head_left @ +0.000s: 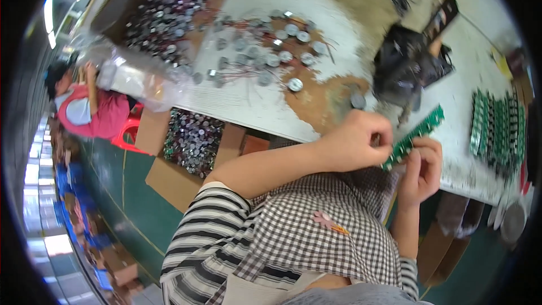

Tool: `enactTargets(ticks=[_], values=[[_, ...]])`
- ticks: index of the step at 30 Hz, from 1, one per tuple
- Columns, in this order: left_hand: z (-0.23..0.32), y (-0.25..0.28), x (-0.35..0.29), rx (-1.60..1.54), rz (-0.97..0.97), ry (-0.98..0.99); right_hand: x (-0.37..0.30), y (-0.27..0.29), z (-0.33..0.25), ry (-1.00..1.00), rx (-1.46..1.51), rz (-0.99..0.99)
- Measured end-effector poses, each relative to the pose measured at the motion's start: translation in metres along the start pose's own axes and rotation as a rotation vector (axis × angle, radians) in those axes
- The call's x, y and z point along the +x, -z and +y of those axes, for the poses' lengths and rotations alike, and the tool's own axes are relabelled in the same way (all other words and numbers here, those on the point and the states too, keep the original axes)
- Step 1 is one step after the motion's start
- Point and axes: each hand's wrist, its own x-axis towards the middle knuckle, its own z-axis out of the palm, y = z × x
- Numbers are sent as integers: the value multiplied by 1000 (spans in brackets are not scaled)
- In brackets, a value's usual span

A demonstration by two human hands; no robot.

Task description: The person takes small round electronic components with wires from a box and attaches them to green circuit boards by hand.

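A long green circuit board strip (419,134) slants over the front edge of the white worktable. My right hand (423,170) is closed on it, with thumb and fingers pinching its near edge. Beside the strip's lower left end, my left hand (361,142) has its fingers curled into a pinch; whatever is between the fingertips is too small to make out. Just beyond my left hand lies a single round silvery part (358,100). Farther left, several similar round metal parts (294,85) with thin reddish wires are scattered on the tabletop.
A bulky black plastic-covered object (403,65) stands beyond my hands. Rows of green boards (497,130) sit at right. Round parts fill a heap (169,14) at far left and a cardboard box (152,178) below the table edge. Another person (93,107) sits at left.
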Motion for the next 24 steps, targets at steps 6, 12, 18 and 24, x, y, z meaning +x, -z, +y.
enactTargets(ticks=[6, 12, 18, 24], values=[[8, 92, -10, 656, 691, -369, -1, -6, 9, -119, 175, 32], [-10, 143, -31, 1156, 550, -175, 5, -9, 14, -152, 204, 26], [-20, 126, -16, 1262, 414, -219, 4, -10, 14, -156, 194, 22], [-33, 130, 2, 1351, 362, -40, 0, -12, 14, -152, 201, 39]])
